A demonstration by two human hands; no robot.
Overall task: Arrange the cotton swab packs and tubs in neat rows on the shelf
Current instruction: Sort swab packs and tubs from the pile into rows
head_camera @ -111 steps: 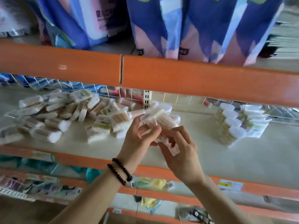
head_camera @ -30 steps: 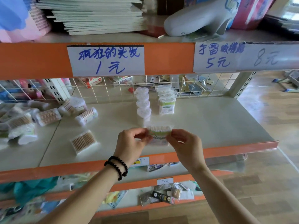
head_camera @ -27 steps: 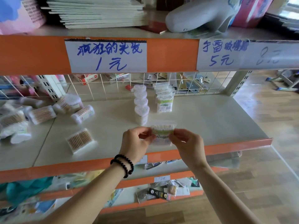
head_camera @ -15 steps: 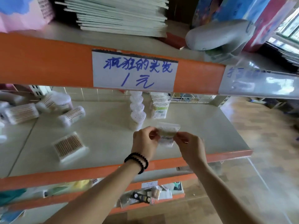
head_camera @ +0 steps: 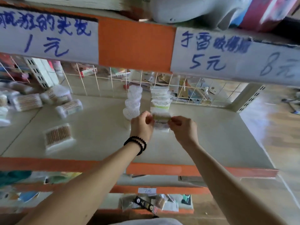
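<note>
Plastic swab pack held at the front of the pack row

Clear plastic, with a green-and-white label, wraps the flat cotton swab pack (head_camera: 161,120) that both hands hold above the shelf (head_camera: 211,135). The left hand (head_camera: 141,125) pinches its left edge and the right hand (head_camera: 182,127) pinches its right edge, fingers curled on the film, so the pack hangs stretched between them, just in front of the row of packs (head_camera: 159,99) that runs back toward the wire grid (head_camera: 103,82). Beside that row, to the left, stands a row of white-lidded tubs (head_camera: 132,103).

The step in hand looks like placing this pack at the front of its row. Whether its lower edge already touches the shelf cannot be told. The next move calls for setting it down square with the pack behind and letting go with both hands together so it does not tip.

Further left, loose swab tubs (head_camera: 69,108) and a boxed pack (head_camera: 58,138) lie scattered, not yet arranged
</note>
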